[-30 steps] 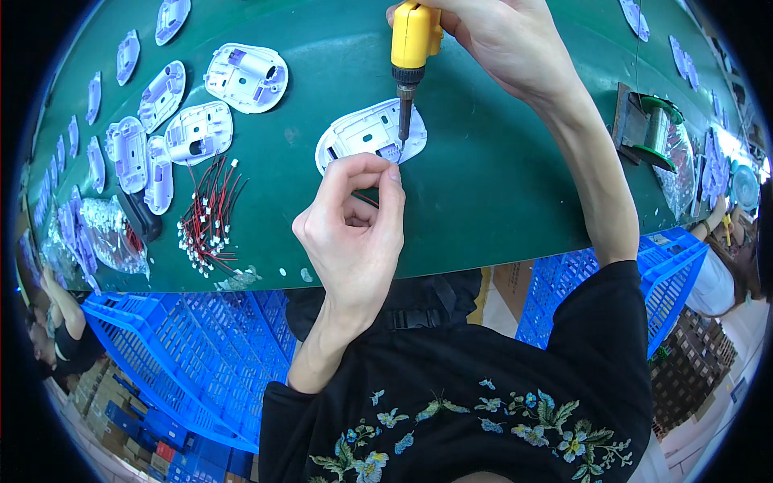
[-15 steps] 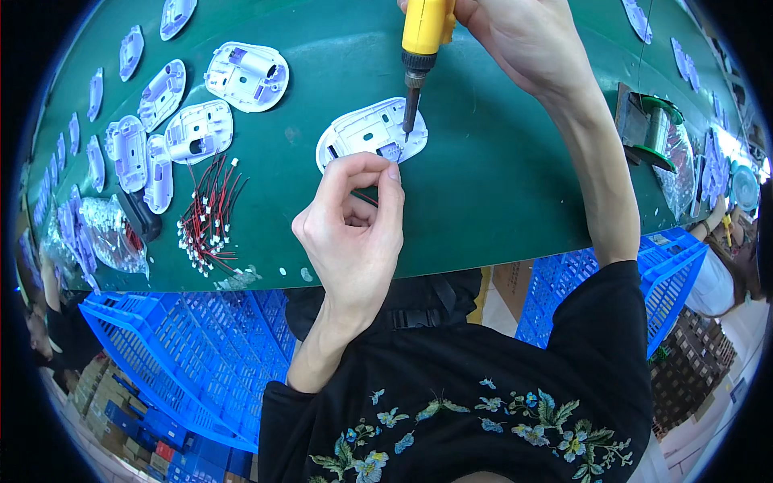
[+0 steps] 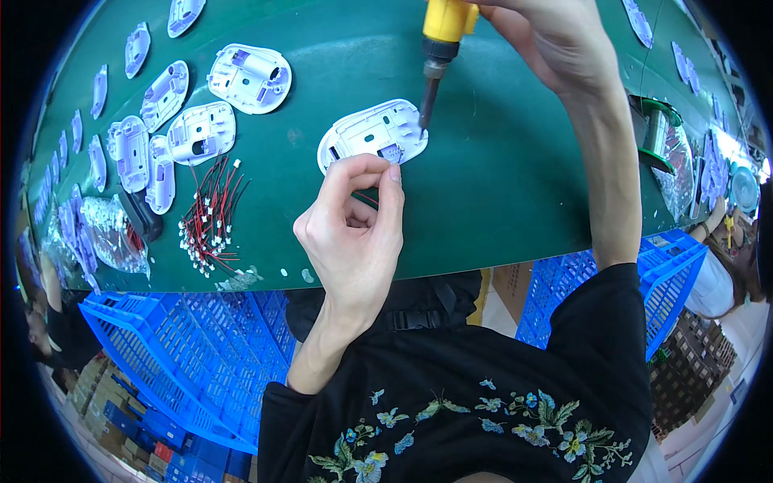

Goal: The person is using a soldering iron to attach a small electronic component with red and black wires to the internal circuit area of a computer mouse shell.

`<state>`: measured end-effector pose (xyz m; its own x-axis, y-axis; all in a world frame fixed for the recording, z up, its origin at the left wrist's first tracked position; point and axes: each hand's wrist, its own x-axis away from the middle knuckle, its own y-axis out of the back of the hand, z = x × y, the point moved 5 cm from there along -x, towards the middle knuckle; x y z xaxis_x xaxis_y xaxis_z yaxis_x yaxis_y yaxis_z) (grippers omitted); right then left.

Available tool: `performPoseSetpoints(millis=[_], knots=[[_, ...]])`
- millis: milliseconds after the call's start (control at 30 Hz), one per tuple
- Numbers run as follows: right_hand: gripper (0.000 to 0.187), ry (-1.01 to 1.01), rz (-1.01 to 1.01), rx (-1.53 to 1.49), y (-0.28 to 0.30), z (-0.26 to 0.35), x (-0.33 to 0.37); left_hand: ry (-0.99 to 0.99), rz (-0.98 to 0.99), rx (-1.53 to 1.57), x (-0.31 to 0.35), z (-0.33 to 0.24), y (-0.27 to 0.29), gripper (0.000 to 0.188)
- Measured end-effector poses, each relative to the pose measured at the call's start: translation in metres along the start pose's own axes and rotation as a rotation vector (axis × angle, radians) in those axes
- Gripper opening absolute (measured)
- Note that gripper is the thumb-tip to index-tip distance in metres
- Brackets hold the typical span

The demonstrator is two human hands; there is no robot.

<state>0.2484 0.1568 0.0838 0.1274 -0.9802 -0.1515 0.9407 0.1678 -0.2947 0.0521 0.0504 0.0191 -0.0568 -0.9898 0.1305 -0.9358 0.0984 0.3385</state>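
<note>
A white plastic shell (image 3: 350, 138) lies on the green table, its moulded inner side up, with a small part fitted near its near edge. My left hand (image 3: 351, 221) is over the shell's near edge, thumb and forefinger pinched together. A thin red-and-black wire shows under its fingers; the pinched end is hidden. My right hand (image 3: 555, 40) is closed around a yellow soldering gun (image 3: 448, 22), partly cut off by the top edge. The gun's dark tip points down at the shell's right end; whether it touches cannot be told.
Red-and-black wires with white connectors (image 3: 211, 217) lie left of my left hand. More white shells (image 3: 251, 78) spread across the left. A solder spool (image 3: 657, 133) stands at right. Blue crates (image 3: 193, 362) stand below the table edge, and other people sit at both sides.
My right hand and the soldering gun have shifted right and slightly up, so the tip has gone from over the shell's inside to its right end. My left hand has barely moved.
</note>
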Motion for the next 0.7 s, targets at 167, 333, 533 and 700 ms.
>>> performPoseSetpoints(millis=[167,333,533,700], knots=[[0.086,0.107,0.009,-0.073,0.015,0.031,0.002,-0.131,-0.033,-0.102,0.001,-0.007,0.002,0.011],[0.083,0.182,-0.088,0.136,0.029,0.047,0.0,-0.511,-0.072,-0.575,-0.001,-0.028,0.017,0.022],[0.063,0.008,-0.059,0.543,0.053,0.055,0.007,-0.655,0.163,-0.827,-0.016,-0.028,0.034,0.025],[0.091,0.21,-0.068,0.478,0.046,0.076,0.01,-0.609,-0.282,-0.855,-0.007,-0.048,0.182,0.028]])
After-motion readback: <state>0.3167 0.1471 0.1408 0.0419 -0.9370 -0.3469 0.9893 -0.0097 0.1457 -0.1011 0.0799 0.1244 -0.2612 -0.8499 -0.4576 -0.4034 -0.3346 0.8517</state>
